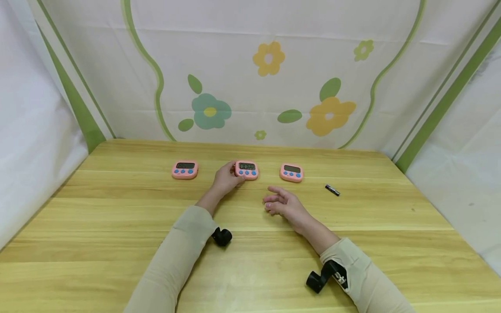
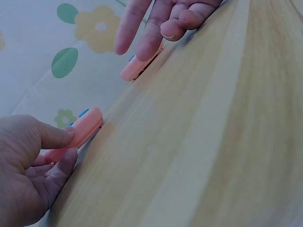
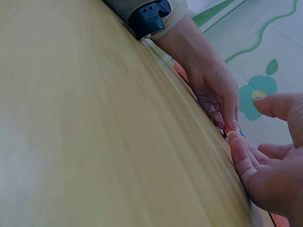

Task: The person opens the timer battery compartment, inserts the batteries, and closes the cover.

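Note:
Three pink digital timers with blue buttons lie in a row toward the back of the table. My left hand (image 1: 227, 179) pinches the left edge of the middle timer (image 1: 247, 170), whose display shows digits. In the left wrist view, thumb and fingers close around that timer (image 2: 87, 124) from its side. My right hand (image 1: 286, 208) hovers in front of the right timer (image 1: 291, 172) with its fingers loosely bent, holding nothing. The left timer (image 1: 185, 169) lies apart, left of my left hand.
A small dark battery (image 1: 332, 190) lies on the wooden table (image 1: 250, 269), right of the right timer. Behind the table hangs a white cloth (image 1: 235, 56) with printed flowers, and more cloth walls off both sides. Black wrist cameras (image 1: 318, 278) sit on the sleeves.

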`<action>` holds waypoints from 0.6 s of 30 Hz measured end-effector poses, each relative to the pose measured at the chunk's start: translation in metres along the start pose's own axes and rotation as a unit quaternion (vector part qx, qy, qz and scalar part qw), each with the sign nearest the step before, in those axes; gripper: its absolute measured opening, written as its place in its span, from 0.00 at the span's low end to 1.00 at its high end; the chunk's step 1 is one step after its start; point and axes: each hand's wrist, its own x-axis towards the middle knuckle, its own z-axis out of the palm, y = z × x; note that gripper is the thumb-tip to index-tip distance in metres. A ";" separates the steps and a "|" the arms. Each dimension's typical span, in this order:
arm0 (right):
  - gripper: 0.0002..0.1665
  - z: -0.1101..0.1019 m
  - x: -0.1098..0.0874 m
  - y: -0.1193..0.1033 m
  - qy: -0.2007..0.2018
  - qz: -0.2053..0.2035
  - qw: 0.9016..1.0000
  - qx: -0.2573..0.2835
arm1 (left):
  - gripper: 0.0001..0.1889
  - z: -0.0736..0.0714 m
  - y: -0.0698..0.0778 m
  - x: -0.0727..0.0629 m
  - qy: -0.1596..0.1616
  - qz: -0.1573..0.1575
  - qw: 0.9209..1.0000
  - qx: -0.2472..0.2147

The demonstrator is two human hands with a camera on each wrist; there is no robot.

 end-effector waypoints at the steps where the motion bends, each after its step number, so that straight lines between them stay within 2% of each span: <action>1: 0.33 0.000 0.000 0.000 0.000 0.001 1.000 0.002 | 0.31 0.000 0.000 0.000 0.000 -0.002 1.000 -0.004; 10: 0.32 -0.001 0.000 -0.002 -0.006 0.004 1.000 0.006 | 0.29 0.001 0.000 -0.001 0.000 -0.014 0.999 -0.053; 18: 0.32 -0.002 0.000 -0.002 -0.014 0.005 1.000 0.008 | 0.27 -0.001 -0.001 -0.002 0.014 -0.020 0.998 -0.051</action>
